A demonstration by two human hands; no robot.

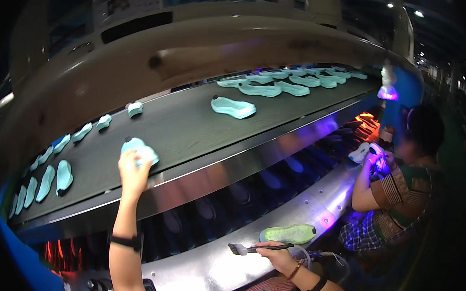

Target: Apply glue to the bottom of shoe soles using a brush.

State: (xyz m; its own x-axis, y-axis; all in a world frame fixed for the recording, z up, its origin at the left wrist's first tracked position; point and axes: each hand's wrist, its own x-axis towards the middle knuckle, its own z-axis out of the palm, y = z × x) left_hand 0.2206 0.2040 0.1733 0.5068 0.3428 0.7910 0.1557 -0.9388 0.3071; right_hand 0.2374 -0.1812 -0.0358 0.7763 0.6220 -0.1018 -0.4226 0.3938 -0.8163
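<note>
My left hand (131, 168) reaches over the dark conveyor belt, its fingers closed on a mint-green shoe sole (145, 150) with a black tip. Whether that sole touches the belt I cannot tell. Low over the shiny metal ledge, my right hand (279, 258) grips a flat brush (240, 249) by its black handle, the bristles pointing left. Just beyond this hand a yellow-green shoe sole (288, 234) lies on the ledge.
Mint soles (233, 107) are spread along the conveyor belt (183, 132), in clusters at both ends. Below it, a lower level carries dim soles (205, 208) near glowing orange heaters (368, 127). At the right, a co-worker (407, 171) handles a shoe under purple light. The metal ledge (199, 280) curves before me.
</note>
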